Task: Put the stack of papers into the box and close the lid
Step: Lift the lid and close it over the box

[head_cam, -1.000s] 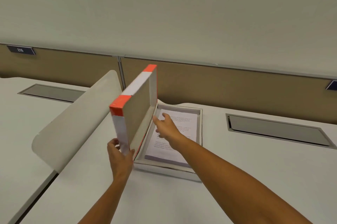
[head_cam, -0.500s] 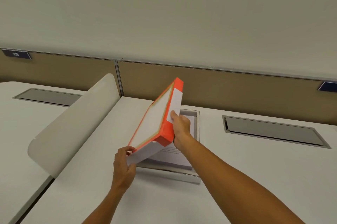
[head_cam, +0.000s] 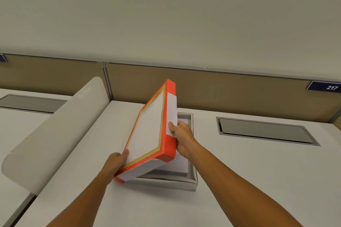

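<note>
A shallow white box (head_cam: pixel 191 180) rests on the white desk, and the stack of printed papers (head_cam: pixel 180 165) lies inside it, mostly hidden. Over the box hangs the lid (head_cam: pixel 147 130), white on top with an orange and gold border, tilted with its right edge raised. My left hand (head_cam: pixel 116 161) grips the lid's near left edge. My right hand (head_cam: pixel 181 134) holds the lid's raised right side, thumb on its white label.
A curved white divider panel (head_cam: pixel 55 130) rises on the left between two desks. Grey recessed cable hatches (head_cam: pixel 265 130) sit in the desk to the right and far left. A tan partition (head_cam: pixel 230 90) with a "217" sign (head_cam: pixel 331 87) runs along the back.
The lid swung from upright, with its inside facing right, to top side up and tilted over the box. My right hand left the papers and took hold of the lid's right side.
</note>
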`<state>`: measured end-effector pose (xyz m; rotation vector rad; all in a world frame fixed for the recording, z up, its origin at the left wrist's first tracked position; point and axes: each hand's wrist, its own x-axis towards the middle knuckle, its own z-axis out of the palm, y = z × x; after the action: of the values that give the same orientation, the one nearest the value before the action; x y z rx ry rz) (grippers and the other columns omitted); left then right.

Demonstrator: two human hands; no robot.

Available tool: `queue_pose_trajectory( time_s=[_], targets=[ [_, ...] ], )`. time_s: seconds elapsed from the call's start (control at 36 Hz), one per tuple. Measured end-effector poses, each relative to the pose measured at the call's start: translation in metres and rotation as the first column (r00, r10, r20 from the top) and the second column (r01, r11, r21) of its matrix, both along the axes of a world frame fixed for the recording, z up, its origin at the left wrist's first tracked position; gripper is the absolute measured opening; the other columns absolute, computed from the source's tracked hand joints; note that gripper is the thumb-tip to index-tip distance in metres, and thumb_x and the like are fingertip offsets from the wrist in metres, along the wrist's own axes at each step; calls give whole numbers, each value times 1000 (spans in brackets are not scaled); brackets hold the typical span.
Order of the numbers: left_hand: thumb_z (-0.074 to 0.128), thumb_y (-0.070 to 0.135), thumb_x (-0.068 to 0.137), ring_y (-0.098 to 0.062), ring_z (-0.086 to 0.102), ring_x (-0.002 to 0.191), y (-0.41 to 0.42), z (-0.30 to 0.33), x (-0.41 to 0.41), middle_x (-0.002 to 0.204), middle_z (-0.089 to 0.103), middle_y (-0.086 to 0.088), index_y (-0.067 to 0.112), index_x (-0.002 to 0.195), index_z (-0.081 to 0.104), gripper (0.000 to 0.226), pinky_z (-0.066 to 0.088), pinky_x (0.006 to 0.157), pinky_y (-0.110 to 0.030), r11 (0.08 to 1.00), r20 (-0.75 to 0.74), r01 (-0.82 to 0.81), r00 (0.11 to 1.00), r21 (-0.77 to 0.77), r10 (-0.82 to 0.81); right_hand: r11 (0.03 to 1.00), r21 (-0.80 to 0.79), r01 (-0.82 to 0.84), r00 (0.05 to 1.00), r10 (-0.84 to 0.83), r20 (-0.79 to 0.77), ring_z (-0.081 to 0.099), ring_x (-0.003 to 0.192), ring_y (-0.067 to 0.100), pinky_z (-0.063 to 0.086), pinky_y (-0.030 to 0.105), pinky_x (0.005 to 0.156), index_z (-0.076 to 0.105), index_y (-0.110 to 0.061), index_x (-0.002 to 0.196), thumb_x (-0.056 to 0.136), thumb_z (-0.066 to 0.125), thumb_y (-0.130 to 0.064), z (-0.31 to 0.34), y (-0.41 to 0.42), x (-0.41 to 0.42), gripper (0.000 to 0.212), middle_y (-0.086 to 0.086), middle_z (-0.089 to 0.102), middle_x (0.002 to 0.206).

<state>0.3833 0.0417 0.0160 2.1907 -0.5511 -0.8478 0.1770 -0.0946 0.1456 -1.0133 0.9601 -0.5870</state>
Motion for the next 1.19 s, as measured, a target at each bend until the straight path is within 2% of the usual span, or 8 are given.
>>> queue_pose_trajectory(
  time_s=[0.19,0.31,0.42,0.47,0.53,0.75,0.97,1.19],
  targets=[
    [49,50,96,-26,61,89,-5,3,0,101,60,-6,16,110,49,37,49,77,-38,999,62,-1,998,-46,4,999,-22,-33,997,31,-73,66,110,33,54,56,96,56,-18,125,102,49,-10,-2,-20,-22,25,11,68,118],
    [53,51,93,-23,60,88,-7,10,0,104,59,-6,16,110,45,39,50,75,-37,998,132,22,991,-55,-14,999,-24,21,992,-24,-121,70,103,30,58,50,91,60,-19,114,100,46,-15,-12,-28,-33,20,10,71,107],
    [57,48,93,-24,61,88,-17,25,-5,106,58,-6,17,112,42,40,53,76,-39,994,183,12,983,-109,8,997,-27,70,987,-73,-140,72,70,18,61,30,61,63,-22,89,102,42,-30,-22,-30,-38,27,0,72,76],
    [59,46,92,-25,60,88,-23,33,-9,107,56,-5,17,114,41,40,54,80,-43,990,203,0,979,-139,28,992,-74,100,980,-111,-164,72,70,18,58,28,56,58,-29,90,103,40,-40,-24,-29,-40,24,-1,72,82],
    [59,45,92,-25,59,89,-27,39,-13,109,55,-4,15,117,41,43,55,83,-46,988,220,-6,975,-156,40,983,-132,130,966,-155,-208,74,82,23,62,35,67,52,-34,102,103,41,-41,-28,-28,-41,13,-1,72,95],
    [53,46,95,-33,63,106,-38,50,-30,125,60,-8,14,133,45,50,52,91,-50,993,336,73,941,-94,-38,950,-313,20,847,-183,-499,63,115,27,55,43,96,38,-20,145,103,41,-43,-47,-21,-46,48,4,55,140],
    [54,38,97,-32,62,107,-38,42,-34,126,60,-11,9,133,47,46,51,93,-46,993,307,114,947,-35,-98,972,-232,-45,785,-109,-610,57,124,31,50,47,103,31,-15,150,104,43,-34,-70,-23,-49,51,9,50,146],
    [50,32,100,-33,61,110,-40,35,-35,130,58,-13,8,135,44,43,50,95,-45,990,300,129,944,50,-138,984,-151,-92,773,-25,-633,52,129,30,50,38,97,14,-15,156,105,41,-23,-85,-25,-46,58,10,43,152]
  ],
)
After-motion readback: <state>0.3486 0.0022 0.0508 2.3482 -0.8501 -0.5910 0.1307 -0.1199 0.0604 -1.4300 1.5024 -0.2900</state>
